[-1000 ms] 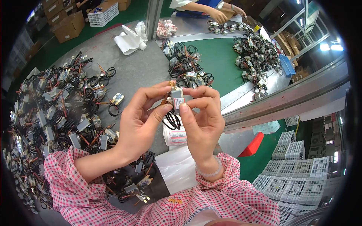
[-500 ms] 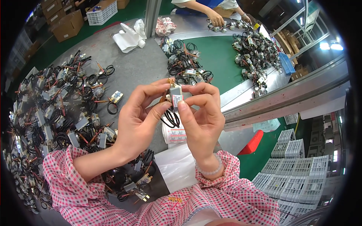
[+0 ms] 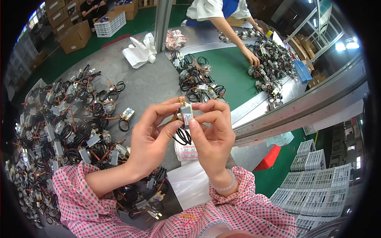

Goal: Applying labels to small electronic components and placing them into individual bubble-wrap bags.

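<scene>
Between my two hands is a small grey box-shaped control (image 3: 188, 110), like a thermostat, with copper-coloured fittings and a coiled black lead hanging below. My left hand (image 3: 147, 141) pinches its left side near the fittings. My right hand (image 3: 216, 137) grips the right side, its thumb against a white label on the box's face. Below them lies a roll of printed labels (image 3: 186, 151), partly hidden by my right hand. A large heap of similar controls (image 3: 59, 127) spreads to my left. Another bunch (image 3: 196, 77) lies just beyond my hands.
Beyond the metal frame post (image 3: 162, 27), a co-worker's hand (image 3: 251, 57) reaches into another heap of controls (image 3: 274, 59). A white glove-like bundle (image 3: 139, 51) lies on the grey table. A metal rail (image 3: 293, 113) borders the right side, with stacked white crates (image 3: 321, 190) beyond.
The scene has shifted slightly down in view. My hands keep the same grip on the control. The co-worker's arm has moved right and nearer, its hand now at the right heap.
</scene>
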`<state>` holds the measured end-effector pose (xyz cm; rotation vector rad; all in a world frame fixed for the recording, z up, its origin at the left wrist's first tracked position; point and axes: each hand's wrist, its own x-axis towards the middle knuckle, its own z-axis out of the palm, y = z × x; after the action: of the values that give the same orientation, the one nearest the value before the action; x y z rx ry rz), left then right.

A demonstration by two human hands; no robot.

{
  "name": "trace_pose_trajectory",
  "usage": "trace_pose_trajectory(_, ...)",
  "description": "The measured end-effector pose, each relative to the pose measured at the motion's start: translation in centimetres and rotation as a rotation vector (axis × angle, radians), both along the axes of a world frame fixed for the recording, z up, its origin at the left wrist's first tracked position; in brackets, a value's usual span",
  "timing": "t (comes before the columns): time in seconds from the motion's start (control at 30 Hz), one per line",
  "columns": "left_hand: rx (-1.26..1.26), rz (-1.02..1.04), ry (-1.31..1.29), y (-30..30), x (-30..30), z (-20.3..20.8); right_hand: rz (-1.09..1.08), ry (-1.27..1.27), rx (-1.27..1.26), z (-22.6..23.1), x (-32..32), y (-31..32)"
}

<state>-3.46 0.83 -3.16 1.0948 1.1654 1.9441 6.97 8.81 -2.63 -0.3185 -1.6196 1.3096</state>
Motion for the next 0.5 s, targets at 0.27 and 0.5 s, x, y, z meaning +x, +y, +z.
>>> trace_pose_trajectory(0.27, -0.029, 0.005, -0.011, 0.07, 0.11, -0.1, 0.0, 0.01, 0.018, -0.38, -0.25, 0.2)
trace_pose_trajectory(0.5, -0.085, 0.068, 0.073, -0.47, 0.33, 0.3, -0.018, 0.003, 0.03, -0.24, -0.26, -0.06)
